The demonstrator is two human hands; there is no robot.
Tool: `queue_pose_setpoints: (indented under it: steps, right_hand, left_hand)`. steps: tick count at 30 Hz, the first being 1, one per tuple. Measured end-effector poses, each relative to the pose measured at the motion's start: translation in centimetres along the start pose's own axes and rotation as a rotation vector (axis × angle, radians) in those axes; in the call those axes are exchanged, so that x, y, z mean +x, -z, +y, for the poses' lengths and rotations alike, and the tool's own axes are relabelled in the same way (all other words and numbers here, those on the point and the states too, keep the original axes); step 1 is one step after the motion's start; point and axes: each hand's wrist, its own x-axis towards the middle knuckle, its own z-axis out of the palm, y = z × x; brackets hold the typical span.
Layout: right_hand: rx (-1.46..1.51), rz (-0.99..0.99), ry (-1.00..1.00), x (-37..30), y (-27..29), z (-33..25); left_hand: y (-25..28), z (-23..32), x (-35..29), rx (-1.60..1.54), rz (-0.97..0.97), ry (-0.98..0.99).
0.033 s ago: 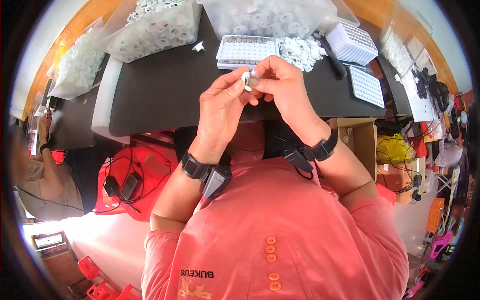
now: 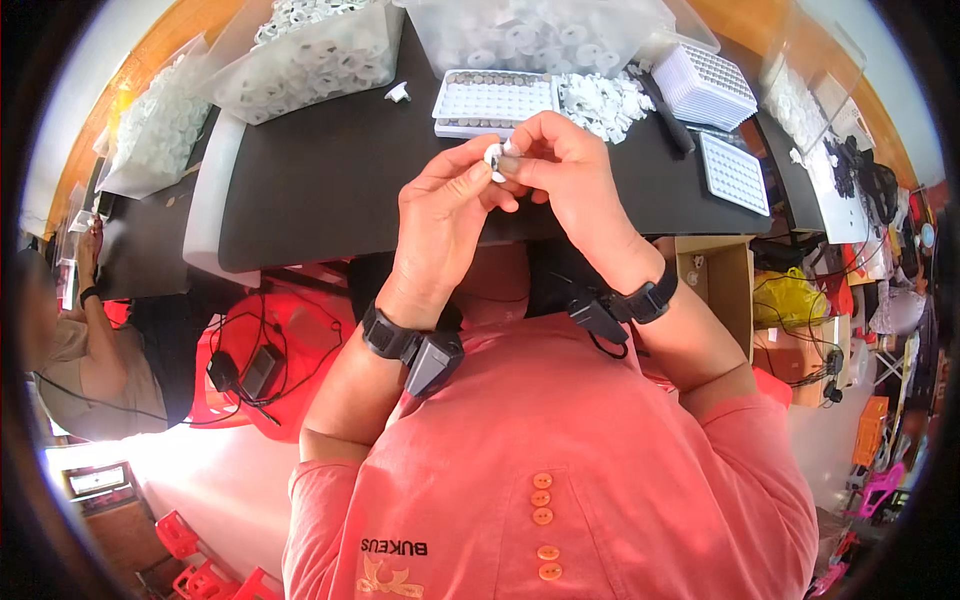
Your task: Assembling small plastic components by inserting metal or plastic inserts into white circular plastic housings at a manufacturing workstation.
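Over the near side of the dark table, my left hand (image 2: 437, 215) pinches a small rounded white plastic part (image 2: 493, 156) with a dark gap in it. My right hand (image 2: 578, 185) meets it from the other side, thumb and forefinger closed on a small white plastic piece (image 2: 510, 149) against that part. The fingers hide how the two pieces join. Just beyond the hands lies a white tray (image 2: 490, 100) with rows of small grey round pieces along its edges. A heap of small white plastic pieces (image 2: 605, 105) sits right of it.
Clear bins of white parts (image 2: 310, 75) line the table's back. At the right are stacked white trays (image 2: 705, 90), a dark-handled tool (image 2: 672, 118) and a single tray (image 2: 735, 175). One loose white part (image 2: 398, 93) lies left. A co-worker (image 2: 100, 360) sits at far left.
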Motion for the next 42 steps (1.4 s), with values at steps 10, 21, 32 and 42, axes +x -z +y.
queue_pose_setpoints:
  steps: [10,21,32,42]
  right_hand:
    - [-0.398,-0.04,0.351,-1.2,0.7,1.3]
    - [-0.334,-0.002,0.232,-1.9,-0.6,0.3]
    - [-0.47,-0.073,0.448,-1.7,0.0,1.3]
    - [-1.458,0.191,0.389,-0.6,6.8,-1.5]
  left_hand:
    - [-0.8,-0.1,-0.3,0.107,-0.01,-0.047]
    - [-1.1,-0.4,-0.7,0.151,0.047,-0.096]
    - [-0.8,-0.3,-0.4,0.115,0.069,-0.058]
    - [-0.6,0.3,-0.4,0.168,0.022,0.013]
